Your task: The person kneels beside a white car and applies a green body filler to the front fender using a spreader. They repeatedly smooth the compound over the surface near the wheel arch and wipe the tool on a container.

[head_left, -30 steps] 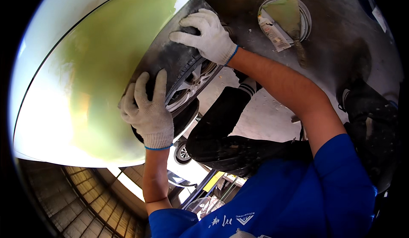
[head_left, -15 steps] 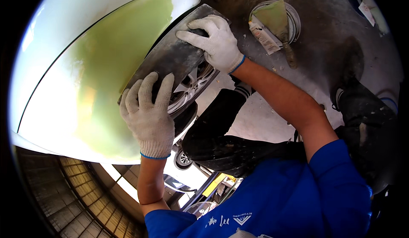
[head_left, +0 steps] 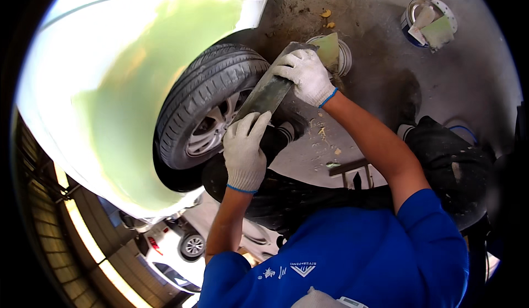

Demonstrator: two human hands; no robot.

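Both my hands wear white knitted gloves with blue cuffs and grip a long, flat, dark grey strip [head_left: 270, 96], its exact kind unclear. My right hand [head_left: 308, 76] is closed on the upper far end, fingers over the face. At the lower near end my left hand [head_left: 245, 154] has its fingertips on the edge, thumb side partly hidden. The strip hangs in front of the car wheel [head_left: 212, 126], apart from the bodywork. A smooth yellow-green filler patch [head_left: 132, 87] covers the white car panel [head_left: 60, 82] around the wheel arch.
Behind my right hand stands a round tub [head_left: 345, 57] with a green-coated plate on it. Farther right, another can [head_left: 409, 24] carries a green-smeared piece [head_left: 439, 32]. My bent knees are below my arms. Another white car [head_left: 171, 253] is at lower left.
Both hands have drawn the strip off the filler patch, away from the panel toward the right and nearer my body. The view has shifted, now showing the whole tyre and the second can.
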